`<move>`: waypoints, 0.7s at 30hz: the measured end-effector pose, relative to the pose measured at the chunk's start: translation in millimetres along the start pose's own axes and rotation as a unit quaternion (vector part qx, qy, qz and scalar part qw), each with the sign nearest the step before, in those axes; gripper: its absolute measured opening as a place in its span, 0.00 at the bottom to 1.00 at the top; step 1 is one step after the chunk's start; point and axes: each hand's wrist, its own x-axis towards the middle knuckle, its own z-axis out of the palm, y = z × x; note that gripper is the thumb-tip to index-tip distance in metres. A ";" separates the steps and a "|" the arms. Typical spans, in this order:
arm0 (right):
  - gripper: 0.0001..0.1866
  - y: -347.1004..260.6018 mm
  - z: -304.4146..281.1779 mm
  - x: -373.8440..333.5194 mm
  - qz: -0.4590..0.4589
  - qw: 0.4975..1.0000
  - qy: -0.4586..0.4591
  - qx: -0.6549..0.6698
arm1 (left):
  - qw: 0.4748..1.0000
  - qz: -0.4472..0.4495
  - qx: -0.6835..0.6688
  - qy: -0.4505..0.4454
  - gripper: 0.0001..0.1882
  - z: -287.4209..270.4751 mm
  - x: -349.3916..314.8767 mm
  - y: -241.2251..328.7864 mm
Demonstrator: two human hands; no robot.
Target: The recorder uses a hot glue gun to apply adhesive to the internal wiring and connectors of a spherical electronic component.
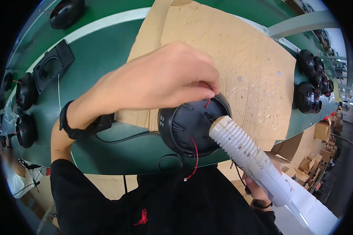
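Observation:
A black round housing (176, 125) with a hollow face sits at the front edge of the table, before my body. Over its far side, my left hand (176, 78) is closed, thumb and fingers pinched on a short red wire (208, 103) that comes out of the housing. My right hand (259, 192), partly hidden, grips a white hot glue gun (247, 152) from below. The gun's dark nozzle (210, 116) points into the housing near that wire, and a clear glue stick (298, 213) sticks out of its rear. Another red wire (197, 156) with a small white connector hangs over the near rim.
A worn cardboard sheet (255, 78) covers much of the green table (94, 51). More black round housings (26, 92) stand at left, beside a black speaker panel (53, 66); several others (306, 98) are at right. A black cable (133, 137) runs beside my left wrist. Cardboard boxes (321, 131) stand beyond.

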 end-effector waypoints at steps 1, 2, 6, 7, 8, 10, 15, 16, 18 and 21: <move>0.17 -6.0 -4.8 7.9 -0.160 0.967 -0.028 -0.198 | 0.999 -0.030 -0.031 0.003 0.05 0.5 -2.3 -2.1; 0.17 -8.7 -6.5 13.3 -0.313 0.869 -0.055 -0.379 | 0.996 -0.060 -0.061 0.007 0.04 0.9 -5.3 -2.9; 0.17 -28.0 18.6 2.5 -0.091 0.916 0.013 -0.390 | 0.996 -0.051 -0.066 0.012 0.04 2.2 -3.7 -7.6; 0.18 -40.1 18.0 2.9 -0.016 0.907 -0.003 -0.421 | 0.996 -0.056 -0.064 0.002 0.04 3.0 -1.8 -8.2; 0.20 -49.9 17.9 3.3 0.055 0.892 -0.023 -0.448 | 0.996 -0.066 -0.060 -0.006 0.04 2.6 -3.2 -6.4; 0.21 -51.6 16.8 -0.5 0.121 0.869 -0.046 -0.477 | 0.996 -0.074 -0.057 -0.001 0.04 0.7 -5.4 -2.9; 0.27 -17.2 -4.2 -20.2 0.049 0.936 -0.032 -0.346 | 0.998 -0.048 -0.049 0.006 0.04 2.8 -8.1 -7.5; 0.27 -16.5 -4.1 -20.5 0.048 0.936 -0.032 -0.348 | 0.998 -0.048 -0.051 0.009 0.04 2.8 -8.3 -7.7; 0.26 -16.6 -2.9 -21.2 0.043 0.941 -0.042 -0.334 | 0.997 -0.046 -0.054 0.012 0.04 3.3 -7.7 -7.3; 0.27 -10.2 2.5 -20.9 -0.034 0.958 -0.016 -0.283 | 0.997 -0.054 -0.045 0.017 0.04 5.5 -7.3 -7.4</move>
